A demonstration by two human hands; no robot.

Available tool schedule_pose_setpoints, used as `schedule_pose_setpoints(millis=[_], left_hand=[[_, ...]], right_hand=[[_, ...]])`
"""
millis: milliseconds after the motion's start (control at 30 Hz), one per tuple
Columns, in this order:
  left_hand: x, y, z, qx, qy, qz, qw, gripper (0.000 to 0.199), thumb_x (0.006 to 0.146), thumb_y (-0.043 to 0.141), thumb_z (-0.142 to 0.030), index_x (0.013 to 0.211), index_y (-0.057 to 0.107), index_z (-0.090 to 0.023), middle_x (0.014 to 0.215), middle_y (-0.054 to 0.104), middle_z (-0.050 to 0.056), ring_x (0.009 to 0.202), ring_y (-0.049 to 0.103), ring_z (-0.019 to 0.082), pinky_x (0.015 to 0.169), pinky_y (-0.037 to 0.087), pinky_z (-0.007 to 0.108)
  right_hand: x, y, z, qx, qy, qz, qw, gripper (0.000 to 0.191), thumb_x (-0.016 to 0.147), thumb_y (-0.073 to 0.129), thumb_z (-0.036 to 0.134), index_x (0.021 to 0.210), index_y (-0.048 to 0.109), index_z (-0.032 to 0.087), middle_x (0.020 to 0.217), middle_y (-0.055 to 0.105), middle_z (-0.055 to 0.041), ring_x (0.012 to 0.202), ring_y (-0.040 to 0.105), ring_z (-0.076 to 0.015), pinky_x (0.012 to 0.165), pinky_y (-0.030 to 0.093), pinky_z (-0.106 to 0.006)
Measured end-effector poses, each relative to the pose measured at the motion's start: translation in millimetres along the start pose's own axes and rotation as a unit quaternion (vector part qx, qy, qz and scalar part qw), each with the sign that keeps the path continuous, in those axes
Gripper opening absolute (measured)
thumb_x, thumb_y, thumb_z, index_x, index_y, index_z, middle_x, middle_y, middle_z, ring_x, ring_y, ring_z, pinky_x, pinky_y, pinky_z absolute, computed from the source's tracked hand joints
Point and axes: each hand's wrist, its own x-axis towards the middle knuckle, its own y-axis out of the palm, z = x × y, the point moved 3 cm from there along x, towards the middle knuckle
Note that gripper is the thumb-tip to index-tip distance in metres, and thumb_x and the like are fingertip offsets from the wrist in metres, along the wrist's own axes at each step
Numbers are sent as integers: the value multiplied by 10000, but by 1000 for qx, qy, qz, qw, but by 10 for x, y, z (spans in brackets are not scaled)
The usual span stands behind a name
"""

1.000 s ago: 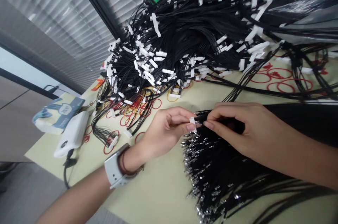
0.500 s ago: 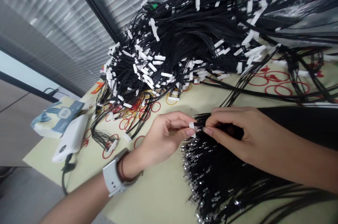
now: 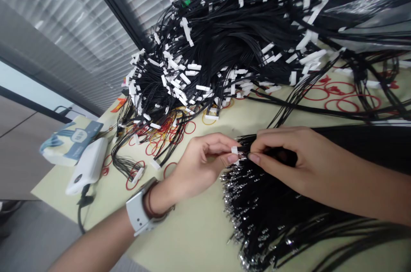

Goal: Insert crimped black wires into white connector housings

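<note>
Between thumb and fingers, my left hand [image 3: 205, 158] pinches a small white connector housing [image 3: 235, 155]. Just to its right, the thumb and index finger of my right hand [image 3: 285, 156] are closed on a thin black wire, whose metal terminal [image 3: 242, 156] points at the housing. I cannot tell whether the tip is inside it. Below both hands lies a thick bundle of black wires [image 3: 272, 212], their bare metal terminals fanned out toward the left.
A large heap of black wires [image 3: 218, 45] with white connectors fills the back of the table [image 3: 180, 238]. Red rubber bands [image 3: 340, 88] are scattered about. At the left lie a white power bank [image 3: 86, 169] with a cable and a tissue pack [image 3: 72, 139]. Window blinds rise behind.
Both hands keep nearly the same pose, with the connector housing and wire terminal still close together. The view has shifted very slightly.
</note>
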Motion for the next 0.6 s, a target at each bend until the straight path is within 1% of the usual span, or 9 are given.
schedule_pose_setpoints(millis=[133, 233, 333, 500, 600], left_hand=[[-4, -3, -5, 12, 1, 3, 1000, 170, 704, 709, -168, 813, 600, -97, 789, 690, 31, 688, 585, 4, 625, 448, 64], [-4, -6, -17, 16, -4, 7, 1000, 179, 679, 723, -137, 805, 603, -95, 795, 696, 37, 677, 582, 8, 613, 439, 72], [-8, -5, -32, 31, 0, 11, 999, 137, 718, 683, -162, 805, 597, -99, 807, 696, 47, 696, 593, 17, 623, 441, 82], [-13, 5, -44, 47, 9, 20, 999, 103, 758, 639, -175, 817, 589, -106, 832, 700, 45, 694, 584, -4, 627, 433, 55], [-11, 1, -42, 63, 8, 16, 998, 95, 773, 621, -176, 827, 594, -103, 843, 700, 46, 699, 582, -11, 638, 440, 45]], right_hand=[[-18, -2, 15, -3, 1, 7, 1000, 281, 838, 461, 357, 691, 624, 182, 593, 537, 25, 496, 414, -5, 445, 244, -155], [-23, -10, 33, -10, -18, 1, 1000, 277, 846, 455, 345, 694, 621, 183, 628, 553, 15, 534, 434, -16, 480, 271, -164], [-12, -16, 49, -13, -41, -5, 999, 279, 857, 443, 333, 694, 615, 185, 653, 562, 10, 562, 447, -24, 504, 287, -173], [-7, -24, 83, -25, -68, -35, 997, 260, 856, 445, 303, 688, 605, 187, 667, 568, 14, 591, 463, -28, 564, 337, -182], [-24, -29, 105, -33, -82, -55, 995, 251, 859, 441, 288, 694, 603, 191, 677, 572, 25, 605, 473, -22, 597, 355, -176]])
